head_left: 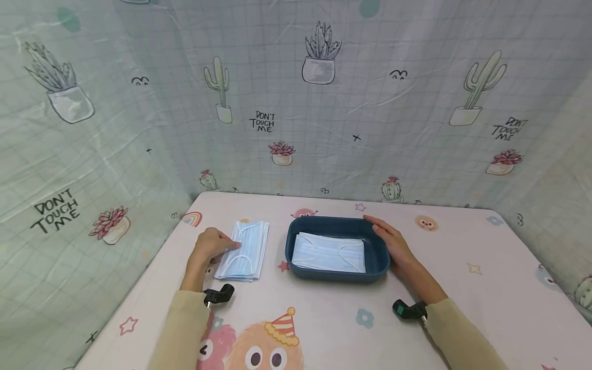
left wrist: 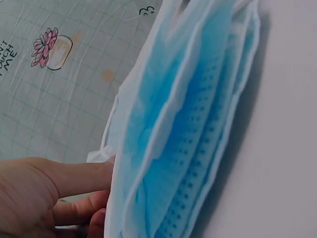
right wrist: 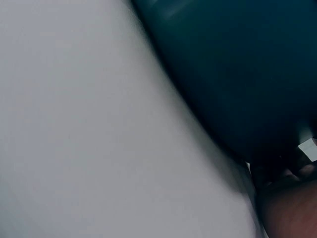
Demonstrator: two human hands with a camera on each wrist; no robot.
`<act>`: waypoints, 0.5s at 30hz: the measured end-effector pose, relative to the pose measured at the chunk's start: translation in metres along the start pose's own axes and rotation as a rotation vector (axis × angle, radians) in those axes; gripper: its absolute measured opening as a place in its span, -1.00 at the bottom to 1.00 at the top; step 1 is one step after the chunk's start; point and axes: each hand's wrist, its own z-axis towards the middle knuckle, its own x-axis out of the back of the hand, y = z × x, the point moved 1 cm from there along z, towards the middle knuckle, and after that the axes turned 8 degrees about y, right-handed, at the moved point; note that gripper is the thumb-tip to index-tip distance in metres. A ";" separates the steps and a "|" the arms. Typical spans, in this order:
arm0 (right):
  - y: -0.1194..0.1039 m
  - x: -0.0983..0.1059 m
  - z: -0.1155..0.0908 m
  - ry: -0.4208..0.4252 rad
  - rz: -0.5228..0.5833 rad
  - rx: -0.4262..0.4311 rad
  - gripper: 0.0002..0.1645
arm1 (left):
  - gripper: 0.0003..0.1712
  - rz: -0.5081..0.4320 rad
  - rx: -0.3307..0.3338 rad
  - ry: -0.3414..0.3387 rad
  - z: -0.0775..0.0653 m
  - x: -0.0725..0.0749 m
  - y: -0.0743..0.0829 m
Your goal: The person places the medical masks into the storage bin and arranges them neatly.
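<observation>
the left hand (head_left: pixel 211 243) has its fingers clamped on a pleated, papery blue mask stack (head_left: pixel 252 250) on the bench (head_left: pixel 324 318); the right hand (head_left: pixel 393 241) rests straight fingers against a smooth, round-cornered tub (head_left: pixel 333 276) of flat masks (head_left: pixel 329 253).

With the curtain (head_left: pixel 287 97) behind the table (head_left: pixel 333 318) at twelve o'clock, I see masks (head_left: pixel 328 252) lying in the tub (head_left: pixel 335 277), another mask stack (head_left: pixel 252 246) at the tub's nine, the left hand (head_left: pixel 210 244) on that stack's nine o'clock side, and the right hand (head_left: pixel 392 241) at the tub's three.
</observation>
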 end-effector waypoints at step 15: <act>0.001 -0.001 0.000 0.001 0.011 0.005 -0.41 | -0.76 -0.124 0.002 0.106 0.000 -0.006 -0.008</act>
